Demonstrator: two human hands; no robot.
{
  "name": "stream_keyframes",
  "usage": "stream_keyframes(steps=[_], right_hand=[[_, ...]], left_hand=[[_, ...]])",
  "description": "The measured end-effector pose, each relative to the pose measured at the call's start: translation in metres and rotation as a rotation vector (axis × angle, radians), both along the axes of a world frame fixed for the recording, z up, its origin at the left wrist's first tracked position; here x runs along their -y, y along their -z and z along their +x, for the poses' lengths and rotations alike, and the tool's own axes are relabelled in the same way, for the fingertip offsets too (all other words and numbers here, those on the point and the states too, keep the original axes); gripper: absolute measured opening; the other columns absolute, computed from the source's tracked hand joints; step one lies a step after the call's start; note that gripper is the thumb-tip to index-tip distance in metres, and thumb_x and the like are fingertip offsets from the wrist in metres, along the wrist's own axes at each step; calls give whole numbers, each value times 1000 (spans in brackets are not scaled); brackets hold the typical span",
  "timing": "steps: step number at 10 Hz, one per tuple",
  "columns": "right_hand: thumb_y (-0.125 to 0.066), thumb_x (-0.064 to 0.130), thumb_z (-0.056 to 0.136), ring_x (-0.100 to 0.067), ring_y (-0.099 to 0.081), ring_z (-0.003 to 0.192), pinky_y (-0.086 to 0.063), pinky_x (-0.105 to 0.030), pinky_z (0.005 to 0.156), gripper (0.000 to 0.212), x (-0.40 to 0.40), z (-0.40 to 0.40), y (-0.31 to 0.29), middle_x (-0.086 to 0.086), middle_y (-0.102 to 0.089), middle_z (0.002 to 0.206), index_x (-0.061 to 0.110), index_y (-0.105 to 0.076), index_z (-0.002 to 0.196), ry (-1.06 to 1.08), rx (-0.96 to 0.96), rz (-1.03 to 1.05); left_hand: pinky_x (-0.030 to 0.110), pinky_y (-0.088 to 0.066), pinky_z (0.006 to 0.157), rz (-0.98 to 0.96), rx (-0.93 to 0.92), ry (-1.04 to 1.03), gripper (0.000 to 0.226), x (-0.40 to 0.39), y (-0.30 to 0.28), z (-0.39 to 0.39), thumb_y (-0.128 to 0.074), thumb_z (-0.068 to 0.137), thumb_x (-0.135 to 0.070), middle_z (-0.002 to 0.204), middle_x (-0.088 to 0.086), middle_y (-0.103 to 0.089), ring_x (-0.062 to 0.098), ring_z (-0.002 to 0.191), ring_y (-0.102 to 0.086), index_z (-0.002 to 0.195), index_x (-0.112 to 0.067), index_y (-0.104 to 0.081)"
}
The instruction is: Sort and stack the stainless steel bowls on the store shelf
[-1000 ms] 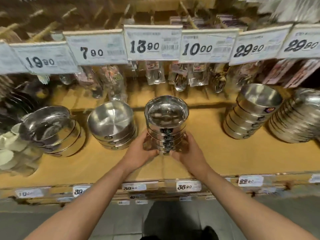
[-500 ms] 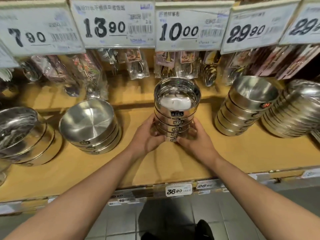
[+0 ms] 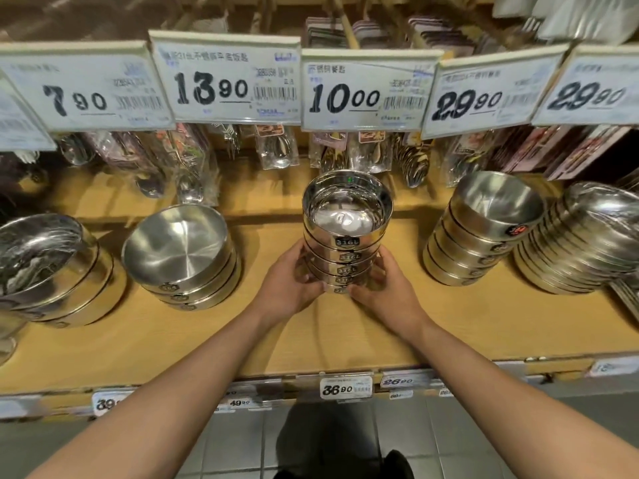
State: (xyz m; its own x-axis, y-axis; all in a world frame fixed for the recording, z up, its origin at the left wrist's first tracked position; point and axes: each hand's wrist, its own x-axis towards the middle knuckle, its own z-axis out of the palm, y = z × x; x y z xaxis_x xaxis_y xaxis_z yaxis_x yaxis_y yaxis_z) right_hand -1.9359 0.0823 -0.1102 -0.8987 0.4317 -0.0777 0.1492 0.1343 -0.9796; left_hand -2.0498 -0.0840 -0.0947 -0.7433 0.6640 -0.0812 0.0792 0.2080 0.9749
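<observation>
i see my left hand [image 3: 288,286] and right hand [image 3: 387,293] with fingers clamped around the stack of nested 316l bowls [image 3: 346,233] on the shelf [image 3: 449,323], between the wider bowl stack [image 3: 183,257] and the tilted stack [image 3: 484,229].

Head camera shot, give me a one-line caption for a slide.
Both hands, left hand and right hand, grip a stack of 316L steel bowls on a wooden store shelf between other bowl stacks.

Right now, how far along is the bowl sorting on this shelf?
Done: the 304 bowls at left and the bowls at right sit nested in stacks. In hand: left hand and right hand grip the 316L bowl stack, upright. Left: the far-right stack leans, and the far-left one looks uneven.
</observation>
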Motion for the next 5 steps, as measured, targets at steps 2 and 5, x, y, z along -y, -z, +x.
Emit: stream_keyframes(steps=[2,5], right_hand=[[-79,-6,78,4,-63,111,-50,-14,91,70,4,-3,2,14,-67,121,27,-50,132,-11,-16,20],[-85,24,79,-7,-57,124,-46,-19,100,65,13,12,-6,27,-58,128,36,-50,132,93,175,31]], left_hand=[[25,-55,94,-20,-23,-46,56,-3,-3,5,-77,79,8,118,-2,-70,6,109,-66,121,-24,-60],[14,-38,100,-217,-80,-174,70,11,-17,16,-83,81,-13,133,-23,-54,5,127,-52,143,-15,-50]])
